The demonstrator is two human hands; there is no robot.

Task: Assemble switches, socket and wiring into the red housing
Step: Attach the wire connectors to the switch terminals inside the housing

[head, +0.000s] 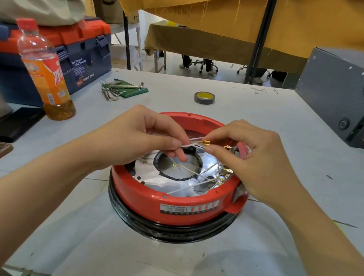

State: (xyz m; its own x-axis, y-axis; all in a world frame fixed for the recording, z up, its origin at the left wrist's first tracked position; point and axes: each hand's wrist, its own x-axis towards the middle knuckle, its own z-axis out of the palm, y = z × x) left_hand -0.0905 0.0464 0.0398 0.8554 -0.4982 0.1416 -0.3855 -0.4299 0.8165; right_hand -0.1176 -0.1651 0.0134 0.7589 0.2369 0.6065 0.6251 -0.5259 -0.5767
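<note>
A round red housing (173, 198) is sitting upside down at the middle of a grey tabletop (252, 256), on a black ring (168, 230). Above its open top, a thin white wire (193, 139) is being pinched by the left hand (138, 135), while a small brass connector (206, 142) on the wire's end is being gripped by the right hand (251, 158). More white wires (193, 182) are lying inside the housing. A drink bottle (43, 70) is standing near the tabletop's left edge, a tape roll (204, 97) toward the far edge.
</note>
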